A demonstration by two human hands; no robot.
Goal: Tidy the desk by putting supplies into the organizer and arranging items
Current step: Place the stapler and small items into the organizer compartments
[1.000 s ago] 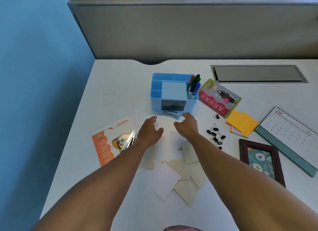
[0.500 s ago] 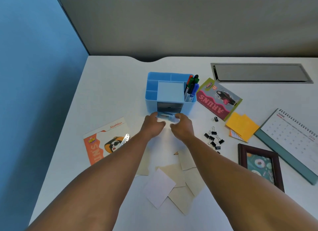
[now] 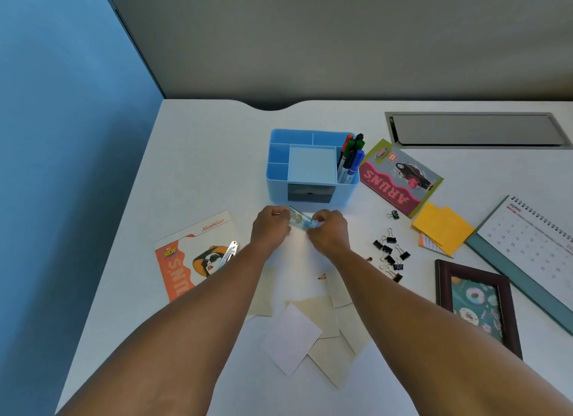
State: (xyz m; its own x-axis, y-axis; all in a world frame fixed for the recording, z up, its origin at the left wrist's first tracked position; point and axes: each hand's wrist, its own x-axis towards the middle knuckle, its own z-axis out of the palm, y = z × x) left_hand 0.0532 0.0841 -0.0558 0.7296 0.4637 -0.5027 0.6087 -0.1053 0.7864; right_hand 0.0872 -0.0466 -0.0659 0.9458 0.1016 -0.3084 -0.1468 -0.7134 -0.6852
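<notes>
A blue desk organizer (image 3: 277, 183) stands mid-desk with several markers (image 3: 350, 158) in its right slot and a dark drawer opening in its front. Just in front of it, my left hand (image 3: 270, 229) and my right hand (image 3: 328, 234) both pinch a small clear blue box (image 3: 300, 221) between them, slightly above the desk. What the box contains is too small to tell. Several black binder clips (image 3: 389, 254) lie scattered to the right of my right hand. Loose paper cards (image 3: 313, 329) lie under my forearms.
An orange flyer (image 3: 186, 260) with a metal clip on it lies at the left. At the right are a pink flyer (image 3: 398, 178), orange sticky notes (image 3: 441, 228), a desk calendar (image 3: 533, 245) and a picture frame (image 3: 479, 304). A grey cable hatch (image 3: 474, 130) sits at the back.
Both hands moved forward to the organizer's front, closed on the small clear blue box and drew it back a little toward me.
</notes>
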